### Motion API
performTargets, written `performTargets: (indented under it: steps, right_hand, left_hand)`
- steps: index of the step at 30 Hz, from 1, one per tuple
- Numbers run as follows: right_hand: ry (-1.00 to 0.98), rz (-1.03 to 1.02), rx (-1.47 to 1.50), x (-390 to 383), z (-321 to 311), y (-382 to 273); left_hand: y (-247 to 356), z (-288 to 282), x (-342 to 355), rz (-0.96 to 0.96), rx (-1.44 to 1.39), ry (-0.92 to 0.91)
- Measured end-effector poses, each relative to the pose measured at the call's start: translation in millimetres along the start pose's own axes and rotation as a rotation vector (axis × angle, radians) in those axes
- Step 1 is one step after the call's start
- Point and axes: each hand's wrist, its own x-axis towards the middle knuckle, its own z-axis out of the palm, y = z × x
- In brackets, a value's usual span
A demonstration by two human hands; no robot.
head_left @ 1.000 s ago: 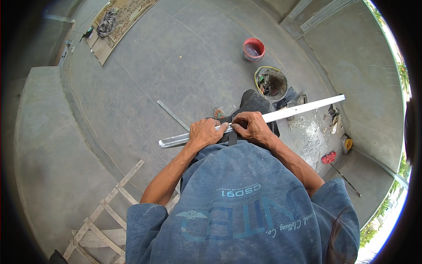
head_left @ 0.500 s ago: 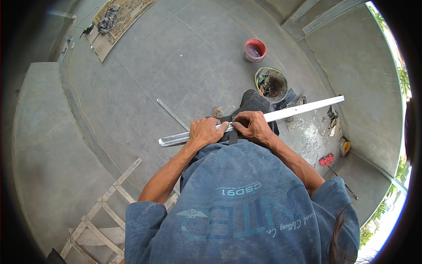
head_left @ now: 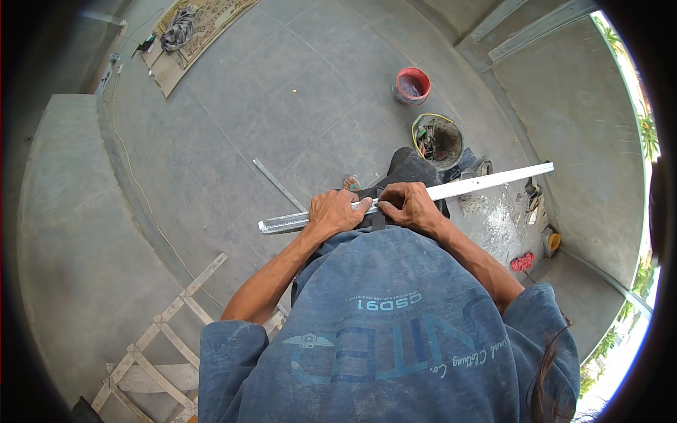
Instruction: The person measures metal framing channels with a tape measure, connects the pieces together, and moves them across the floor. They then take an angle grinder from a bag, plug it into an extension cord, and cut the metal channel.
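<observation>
A long, silvery metal channel [head_left: 493, 181] lies across my lap, its right end farther from me than its left. My left hand [head_left: 336, 211] is closed around its left part, thumb pointing right along the metal. Close beside it, my right hand [head_left: 410, 203] grips the same channel near the middle, thumb and fingertips pinched together at its edge. Whether anything small sits between those fingertips is too hidden to tell. The channel's left end shows a row of small marks or notches. Beyond my left hand, a thin metal strip [head_left: 278, 185] rests on the floor.
Ahead on the right stand a red bucket [head_left: 411, 86] and a dirty bucket [head_left: 437, 141] holding tools. White powder [head_left: 502, 229], a red cloth [head_left: 522, 261] and a yellow-and-white container [head_left: 551, 241] lie right. A wooden ladder-like frame [head_left: 159, 319] is at lower left, a patterned mat [head_left: 204, 32] far left.
The channel has levelled slightly, its right end coming a little nearer to me. Both hands keep the same grip, and the whole view has shifted a little.
</observation>
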Motion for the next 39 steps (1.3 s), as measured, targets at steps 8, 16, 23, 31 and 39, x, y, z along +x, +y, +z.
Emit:
performTargets:
  steps: [8, 16, 23, 31, 39]
  right_hand:
    - [0.021, -0.003, -0.037, 2.8, 2.3, 3.4]
    - [0.002, 0.145, 0.051, 10.7, -6.9, -6.0]
    - [0.424, -0.148, 0.243, 30.2, -36.3, -6.4]
    - [0.311, -0.432, -0.011, 99.5, -93.0, -41.7]
    - [0.018, -0.557, -0.184, 184.3, -132.6, -26.5]
  left_hand:
    - [-2.0, 1.2, 0.8, -0.028, -0.029, -0.023]
    - [-9.9, -5.5, 1.6, -0.030, -0.059, 0.058]
    - [-31.4, 10.3, -7.1, -0.037, -0.349, 0.288]
    - [-54.8, 44.4, -44.9, -0.280, -0.584, 0.749]
    - [-23.7, 104.7, -64.9, -0.694, -0.695, 0.969]
